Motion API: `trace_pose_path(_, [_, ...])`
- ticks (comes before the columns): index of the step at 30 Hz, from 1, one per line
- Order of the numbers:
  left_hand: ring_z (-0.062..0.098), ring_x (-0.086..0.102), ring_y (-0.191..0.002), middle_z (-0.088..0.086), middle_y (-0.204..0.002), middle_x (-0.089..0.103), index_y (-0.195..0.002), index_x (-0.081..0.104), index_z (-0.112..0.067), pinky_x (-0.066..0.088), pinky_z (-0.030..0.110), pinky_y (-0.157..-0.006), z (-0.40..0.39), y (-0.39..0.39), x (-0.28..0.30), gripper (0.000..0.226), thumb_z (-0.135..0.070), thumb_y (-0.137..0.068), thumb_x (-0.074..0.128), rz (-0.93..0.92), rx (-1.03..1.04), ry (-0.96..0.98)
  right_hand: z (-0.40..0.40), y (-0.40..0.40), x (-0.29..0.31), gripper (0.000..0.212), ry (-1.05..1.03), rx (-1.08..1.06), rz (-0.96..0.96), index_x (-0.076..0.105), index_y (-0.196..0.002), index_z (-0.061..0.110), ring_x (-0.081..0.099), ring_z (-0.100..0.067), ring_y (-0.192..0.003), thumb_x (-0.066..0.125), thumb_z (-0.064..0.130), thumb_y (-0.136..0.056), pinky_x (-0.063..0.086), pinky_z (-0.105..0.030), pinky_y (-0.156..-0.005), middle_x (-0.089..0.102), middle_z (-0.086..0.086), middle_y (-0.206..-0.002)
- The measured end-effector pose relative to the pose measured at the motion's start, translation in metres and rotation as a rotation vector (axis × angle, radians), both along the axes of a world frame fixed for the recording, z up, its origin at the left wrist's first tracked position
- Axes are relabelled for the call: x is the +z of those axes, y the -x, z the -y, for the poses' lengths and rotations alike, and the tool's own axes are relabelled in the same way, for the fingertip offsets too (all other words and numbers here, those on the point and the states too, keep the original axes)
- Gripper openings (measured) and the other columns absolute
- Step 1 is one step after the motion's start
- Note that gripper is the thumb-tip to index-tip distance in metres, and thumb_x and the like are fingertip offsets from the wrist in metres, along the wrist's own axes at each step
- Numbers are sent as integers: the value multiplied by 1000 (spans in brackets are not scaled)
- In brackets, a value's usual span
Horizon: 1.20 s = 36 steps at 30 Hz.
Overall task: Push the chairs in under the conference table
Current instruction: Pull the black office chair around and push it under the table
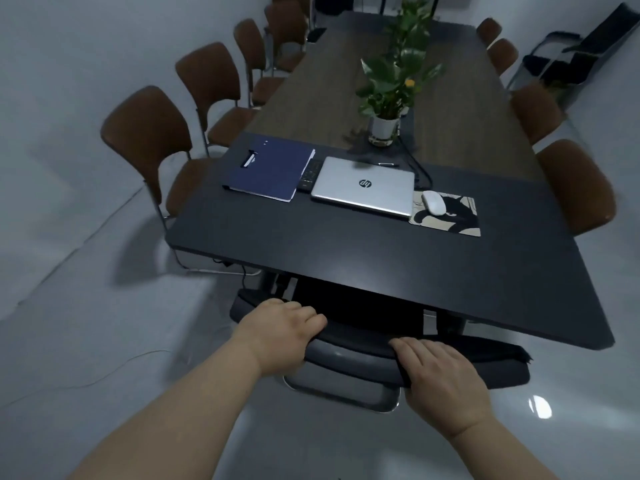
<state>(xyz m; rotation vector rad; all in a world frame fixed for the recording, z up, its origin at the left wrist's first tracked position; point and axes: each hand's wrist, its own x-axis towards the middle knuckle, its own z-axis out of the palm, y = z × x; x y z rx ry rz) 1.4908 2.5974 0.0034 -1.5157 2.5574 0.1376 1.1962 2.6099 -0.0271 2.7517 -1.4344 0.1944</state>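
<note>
A black office chair (360, 358) stands at the near end of the long dark conference table (346, 244), its seat mostly hidden under the tabletop. My left hand (280, 332) grips the top of its backrest on the left. My right hand (440, 379) grips the same backrest on the right. Brown chairs line both long sides. The nearest on the left (149, 140) stands a little out from the table, and the one behind it (211, 77) does too. The nearest brown chair on the right (578, 188) sits close against the table edge.
On the table lie a blue clipboard folder (270, 171), a remote (310, 174), a closed silver laptop (363, 187), a white mouse (434, 202) on a mat, and a potted plant (384, 129). A cable trails on the glossy floor at left. Folded black chairs (561, 64) lean at the far right.
</note>
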Motion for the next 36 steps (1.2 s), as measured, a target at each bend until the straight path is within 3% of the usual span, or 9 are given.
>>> trace_pose_path(4, [21,53,-103,-3,-120,57,-133,40,-27,44,38,-84,-3,3,5,51,-30,-84,52,27,23,-9,1,-4,17,62,-146,-58,-26,66,-113,20,67,-19,-84,80,22,-52,55,-33,-71,71,4,-104])
trace_pose_path(7, [21,52,-112,-3,-126,56,-135,39,-27,41,42,-94,-9,-5,10,59,-49,-84,59,7,35,-3,3,-9,34,62,-209,-70,-99,58,-123,32,62,-11,-97,64,59,-68,52,-31,-77,65,17,-114])
trace_pose_path(9, [19,49,-121,-4,-133,55,-139,38,-27,35,42,-104,-16,-23,15,66,-56,-83,58,-25,60,20,4,-25,45,80,-263,-43,-121,49,-133,36,56,-8,-110,42,87,-72,48,-31,-88,58,21,-124])
trace_pose_path(11, [16,40,-133,-6,-145,47,-145,32,-28,29,42,-111,-26,-51,22,72,-59,-84,57,-50,79,53,5,-59,56,95,-290,-16,-115,40,-141,37,51,-8,-119,26,97,-68,42,-30,-95,53,20,-135])
trace_pose_path(14, [15,34,-138,-7,-151,40,-148,29,-29,32,43,-109,-42,-109,39,74,-60,-86,54,-76,143,98,6,-140,75,98,-256,-10,-40,34,-145,37,50,-10,-123,25,97,-69,41,-30,-95,50,16,-142])
trace_pose_path(19, [24,50,-124,0,-140,52,-143,35,-26,41,42,-95,-78,-260,71,60,-57,-92,48,-21,323,90,-1,-298,92,88,-246,66,43,36,-144,37,50,-11,-123,33,90,-74,44,-30,-92,48,16,-143])
trace_pose_path(24, [24,56,-115,-1,-132,58,-136,43,-29,48,40,-86,-144,-444,82,52,-57,-93,48,-89,595,39,-15,-467,87,80,-355,90,190,41,-141,38,50,-8,-121,48,83,-75,46,-28,-87,47,15,-143])
trace_pose_path(28, [22,58,-113,-5,-130,59,-134,46,-31,51,40,-86,-188,-556,89,51,-57,-91,51,-79,755,27,-28,-585,84,77,-501,112,300,44,-141,31,51,-12,-120,62,71,-78,47,-34,-94,50,8,-141])
trace_pose_path(36, [12,59,-103,-16,-118,62,-131,48,-36,48,32,-77,-161,-680,75,46,-55,-89,55,-226,916,58,8,-734,77,78,-638,104,410,46,-138,33,53,-7,-107,66,71,-73,44,-31,-85,52,11,-137])
